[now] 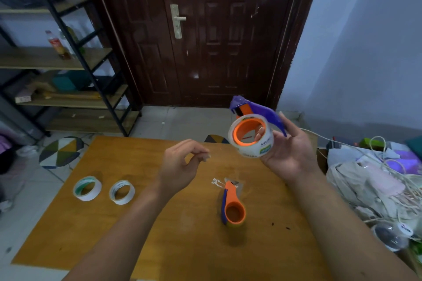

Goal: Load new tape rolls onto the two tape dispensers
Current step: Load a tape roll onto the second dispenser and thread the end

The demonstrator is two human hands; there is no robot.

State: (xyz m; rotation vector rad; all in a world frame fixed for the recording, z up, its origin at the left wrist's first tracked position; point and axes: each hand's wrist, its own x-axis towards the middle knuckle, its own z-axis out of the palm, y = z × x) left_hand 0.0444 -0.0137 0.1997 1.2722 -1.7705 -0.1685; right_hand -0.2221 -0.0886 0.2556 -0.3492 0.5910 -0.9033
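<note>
My right hand (288, 153) holds up a purple and orange tape dispenser (258, 109) with a clear tape roll (253, 138) seated on its orange hub. My left hand (182, 163) hovers over the wooden table (114, 223) with thumb and fingertips pinched together; whether anything is between them I cannot tell. A second dispenser (231, 206), orange with a purple edge, lies on the table with its hub bare. Two tape rolls lie flat at the left: a green-cored roll (87, 188) and a smaller white roll (122, 191).
A black-framed shelf (68, 57) stands at the left, a dark wooden door (217, 29) behind the table. A patterned stool (60, 151) sits beside the table's far left corner. Bags, cables and clutter (376, 185) crowd the right edge.
</note>
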